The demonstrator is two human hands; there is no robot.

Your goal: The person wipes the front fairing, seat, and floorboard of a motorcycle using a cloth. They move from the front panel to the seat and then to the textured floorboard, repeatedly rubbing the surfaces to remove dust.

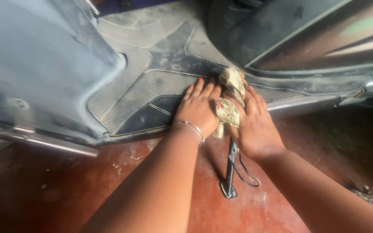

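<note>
- Down at the middle of the view, both hands lie side by side on the footboard [152,92] of a scooter, a dark ribbed mat dusted grey.
- Left hand [199,108]: palm down, fingers stretched out flat and close together toward 12 o'clock, pressing the mat; it grips nothing that I can see, though its thumb side touches the cloth [229,111]. A thin metal bangle [191,128] circles the wrist.
- Right hand [255,125]: also palm down, fingers loosely curved over the cloth's right edge, pinning it against the board rather than closing fully round it.
- The cloth — a pale, crumpled rag with a faded flower print — sits bunched between the two hands, its upper end poking out at 12 o'clock from them, toward the seam where the board meets the scooter's body panel [281,34].
- At 9 o'clock from the hands rises the front leg shield [39,60], blue-grey and blurred.
- At 6 o'clock, below the board's edge, the side stand [230,172] hangs down with its spring to a red, dusty floor [87,181].
</note>
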